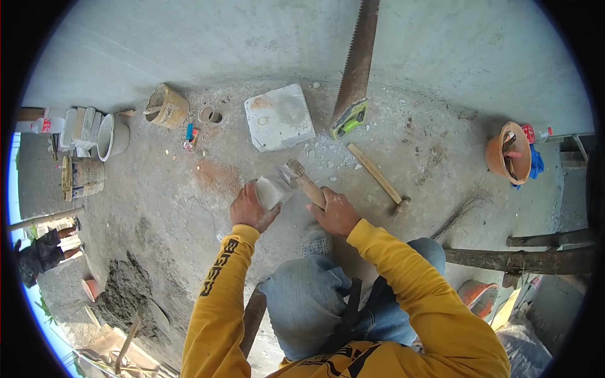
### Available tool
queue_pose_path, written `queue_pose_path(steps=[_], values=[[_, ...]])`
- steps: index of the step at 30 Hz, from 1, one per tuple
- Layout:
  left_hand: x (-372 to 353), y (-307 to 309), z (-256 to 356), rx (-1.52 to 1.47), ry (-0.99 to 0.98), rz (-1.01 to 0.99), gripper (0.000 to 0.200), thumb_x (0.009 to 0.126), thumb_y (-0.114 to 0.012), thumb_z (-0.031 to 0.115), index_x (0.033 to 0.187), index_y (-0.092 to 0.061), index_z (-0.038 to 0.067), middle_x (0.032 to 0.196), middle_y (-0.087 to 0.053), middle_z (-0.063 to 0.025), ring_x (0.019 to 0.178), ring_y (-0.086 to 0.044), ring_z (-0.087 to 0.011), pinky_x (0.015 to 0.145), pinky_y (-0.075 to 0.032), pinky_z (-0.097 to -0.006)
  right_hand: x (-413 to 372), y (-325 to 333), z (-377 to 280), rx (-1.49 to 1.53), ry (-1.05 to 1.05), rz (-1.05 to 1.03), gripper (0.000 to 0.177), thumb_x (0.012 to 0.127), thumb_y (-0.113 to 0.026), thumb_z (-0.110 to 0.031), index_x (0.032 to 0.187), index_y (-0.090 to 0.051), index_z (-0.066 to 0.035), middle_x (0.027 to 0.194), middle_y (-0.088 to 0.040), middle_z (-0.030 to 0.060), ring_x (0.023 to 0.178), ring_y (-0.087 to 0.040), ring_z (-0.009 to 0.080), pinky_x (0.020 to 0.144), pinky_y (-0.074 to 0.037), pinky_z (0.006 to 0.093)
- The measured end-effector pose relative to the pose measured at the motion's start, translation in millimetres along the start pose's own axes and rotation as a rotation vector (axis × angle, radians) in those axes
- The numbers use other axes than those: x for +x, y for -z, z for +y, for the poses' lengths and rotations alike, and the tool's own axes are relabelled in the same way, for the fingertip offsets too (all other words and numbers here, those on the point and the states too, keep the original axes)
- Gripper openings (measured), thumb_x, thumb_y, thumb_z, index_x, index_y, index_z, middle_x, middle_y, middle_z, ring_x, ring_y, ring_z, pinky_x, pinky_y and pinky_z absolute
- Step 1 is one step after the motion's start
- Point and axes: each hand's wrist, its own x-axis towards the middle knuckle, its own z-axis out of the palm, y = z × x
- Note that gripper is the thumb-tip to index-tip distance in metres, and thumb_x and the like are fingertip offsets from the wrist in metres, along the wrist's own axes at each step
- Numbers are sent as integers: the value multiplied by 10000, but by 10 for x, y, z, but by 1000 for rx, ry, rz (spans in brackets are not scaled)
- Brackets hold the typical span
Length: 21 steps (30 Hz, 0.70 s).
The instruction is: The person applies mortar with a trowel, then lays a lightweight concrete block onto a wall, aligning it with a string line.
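My left hand is closed around a pale block, fingers along its left side. My right hand grips the thick wooden handle of a bladed tool. Its metal end overlaps the block's upper right corner in this view; the exact kind of tool I cannot tell. Beyond my hands, a large white block lies on the concrete floor with pale chips beside it. A hammer with a wooden handle rests to the right. Against the wall leans a handsaw with a green handle.
Left of the large block stand a dirty bucket, a grey bucket and stacked blocks. An orange bucket holds tools at right. Wet mortar covers the floor at lower left. Another person is at the far left.
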Motion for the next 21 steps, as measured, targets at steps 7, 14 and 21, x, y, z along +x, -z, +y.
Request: queue_pose_path(steps=[7, 14, 21], values=[[-20, 55, -84, -63, 1, 31, 864, 761, -843, 473, 1414, -485, 34, 1346, -635, -200, 1253, -628, -376, 1068, -518, -457, -81, -227, 114, -14, 67, 54, 583, 961, -704, -409, 1233, -569, 88, 1047, -690, 369, 1006, -681, 538, 895, -547, 542], [-41, 75, -119, -69, 2, -4, 869, 749, -847, 457, 1411, -484, 27, 1335, -632, -191, 1250, -626, -365, 1081, -511, -448, -237, -72, -95, 98, -4, 61, 656, 961, -694, -430, 1297, -550, 114, 1156, -667, 394, 1124, -654, 530, 998, -511, 547], [-31, 105, -118, -76, -29, 21, 887, 758, -843, 476, 1428, -471, 30, 1355, -630, -195, 1258, -626, -373, 1091, -507, -449, -41, -328, 440, -253, -62, -38, 661, 957, -683, -413, 1335, -534, 108, 1223, -668, 382, 1139, -659, 540, 1005, -517, 564]])
